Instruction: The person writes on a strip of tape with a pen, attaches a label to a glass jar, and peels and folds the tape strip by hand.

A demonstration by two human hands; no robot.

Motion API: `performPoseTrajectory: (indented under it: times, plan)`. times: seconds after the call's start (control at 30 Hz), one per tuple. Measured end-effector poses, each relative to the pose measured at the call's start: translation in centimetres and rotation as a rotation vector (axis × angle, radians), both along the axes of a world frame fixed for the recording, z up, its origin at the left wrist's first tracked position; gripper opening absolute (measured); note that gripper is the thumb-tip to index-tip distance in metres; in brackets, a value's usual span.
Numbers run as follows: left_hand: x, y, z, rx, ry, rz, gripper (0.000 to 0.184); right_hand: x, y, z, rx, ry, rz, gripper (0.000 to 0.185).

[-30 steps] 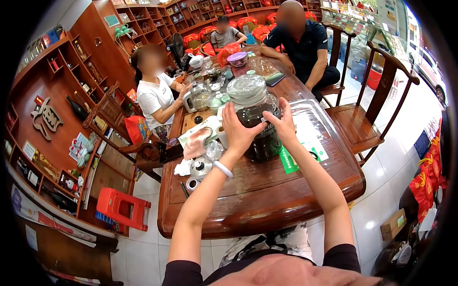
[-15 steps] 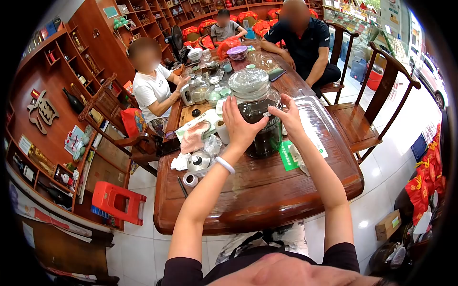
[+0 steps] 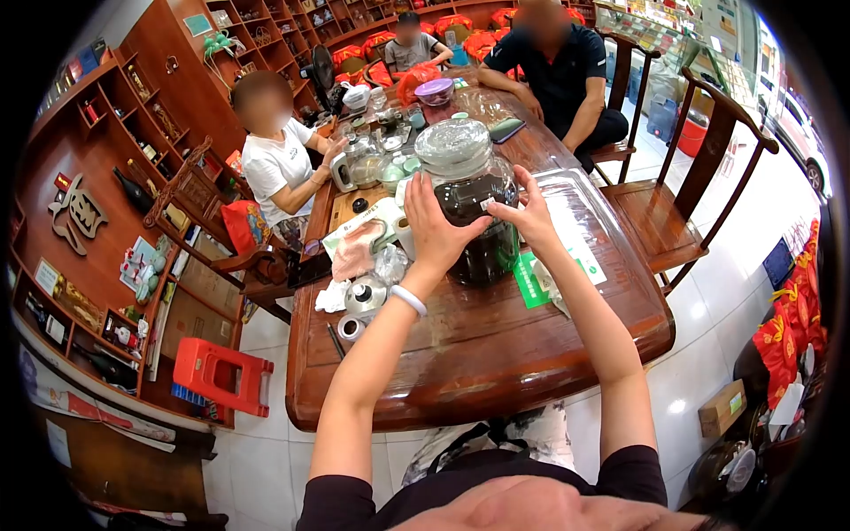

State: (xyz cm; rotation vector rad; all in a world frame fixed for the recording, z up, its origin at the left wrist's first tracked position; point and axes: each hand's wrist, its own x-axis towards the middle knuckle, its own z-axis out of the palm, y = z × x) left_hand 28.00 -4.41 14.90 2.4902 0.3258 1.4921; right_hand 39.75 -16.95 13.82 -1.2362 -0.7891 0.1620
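Note:
A large glass jar (image 3: 482, 257) filled with something dark stands upright on the wooden table (image 3: 460, 372) before me. Its rounded glass lid (image 3: 452, 143) looks wrapped in clear film. My left hand (image 3: 434, 232) rests along the jar's left side, thumb pointing inward. On the opposite side, my right hand (image 3: 529, 217) curves around the glass, its thumb across the front. A green card (image 3: 532, 281) lies right of the jar's base. Left of my wrist are a silver-topped round container (image 3: 365, 296) and a small open cup (image 3: 351, 328).
A pink cloth (image 3: 354, 255), tea ware and a purple-lidded bowl (image 3: 434, 92) fill the table's left and far side. One person in white (image 3: 276, 168) sits left; another in dark clothes (image 3: 567, 80) sits far right. Wooden chairs (image 3: 660, 208) and a red stool (image 3: 221, 376) flank the table.
The view has shifted slightly, so the jar and my hands appear a little further left and up. Both hands stay around the jar.

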Motion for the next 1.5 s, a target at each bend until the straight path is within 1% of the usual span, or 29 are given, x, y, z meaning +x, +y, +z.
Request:
performPoseTrajectory:
  times: [0.03,0.1,0.2,0.23,0.27,0.33,0.4,0.5,0.53,0.6,0.67,0.7,0.73,0.8,0.87,0.93,1.27,1.33,1.43,1.5]
  plan:
    - [0.1,0.1,0.0,-0.005,-0.009,-0.011,0.105,-0.3,-0.3,0.4,-0.002,0.006,0.000,0.089]
    - [0.2,0.2,-0.3,-0.030,-0.026,-0.034,0.106,-1.0,-1.3,1.3,0.006,0.075,0.102,0.089]
    - [0.4,0.3,-0.6,-0.037,-0.056,-0.048,0.105,-0.1,-1.3,0.5,-0.013,0.054,0.063,0.089]
    - [0.5,0.3,-0.7,-0.039,-0.085,-0.054,0.103,-0.2,-1.2,0.5,0.004,0.089,0.107,0.091]
    - [0.7,0.4,-1.0,-0.040,-0.079,-0.062,0.103,-0.2,-0.8,0.1,0.004,0.094,0.100,0.091]
    - [1.0,0.5,-1.4,0.001,-0.149,-0.059,0.102,-0.2,0.3,-0.9,-0.021,-0.142,-0.114,0.092]
    - [1.1,0.7,-1.5,0.020,-0.153,-0.049,0.101,-0.1,0.7,-1.2,-0.007,-0.134,-0.119,0.094]
    - [1.0,0.7,-1.6,0.018,-0.155,-0.026,0.100,-1.1,0.3,-0.2,0.071,-0.051,-0.058,0.091]
    - [1.3,0.8,-1.7,0.037,-0.179,-0.037,0.100,-1.0,0.3,-0.6,0.072,-0.093,-0.062,0.088]
    - [1.2,1.0,-1.8,0.064,-0.196,-0.025,0.100,-1.0,0.3,-1.1,0.129,0.010,0.037,0.088]
    - [1.1,0.8,-1.7,0.060,-0.191,-0.013,0.102,-0.5,0.3,-1.8,0.102,0.052,0.135,0.087]
    - [0.9,0.8,-1.6,0.074,-0.193,-0.008,0.103,-0.5,0.4,-1.9,0.110,-0.031,0.062,0.086]
    - [0.9,0.7,-1.6,0.086,-0.194,-0.009,0.103,-1.2,-0.1,-1.0,0.121,0.023,0.114,0.085]
    - [0.8,0.8,-1.6,0.086,-0.192,0.012,0.102,-1.1,0.3,-1.5,0.119,-0.050,0.057,0.084]
    - [0.9,0.8,-1.6,0.093,-0.208,-0.009,0.102,-1.3,0.2,-1.2,0.106,-0.044,0.065,0.084]
    - [1.0,0.8,-1.6,0.094,-0.213,-0.020,0.101,-1.3,0.2,-1.2,0.075,-0.111,0.002,0.085]
    - [0.9,0.8,-1.6,0.087,-0.207,-0.024,0.100,-1.3,1.2,-1.9,0.099,-0.105,-0.043,0.086]
    - [0.9,0.7,-1.6,0.087,-0.203,-0.022,0.100,-1.3,1.5,-2.2,0.140,-0.052,-0.015,0.087]
    - [1.0,0.7,-1.6,0.091,-0.216,-0.023,0.099,-1.2,1.7,-2.5,0.108,-0.118,-0.083,0.088]
    - [1.0,0.6,-1.6,0.084,-0.217,-0.014,0.099,-1.3,1.8,-2.4,0.125,-0.098,-0.061,0.089]
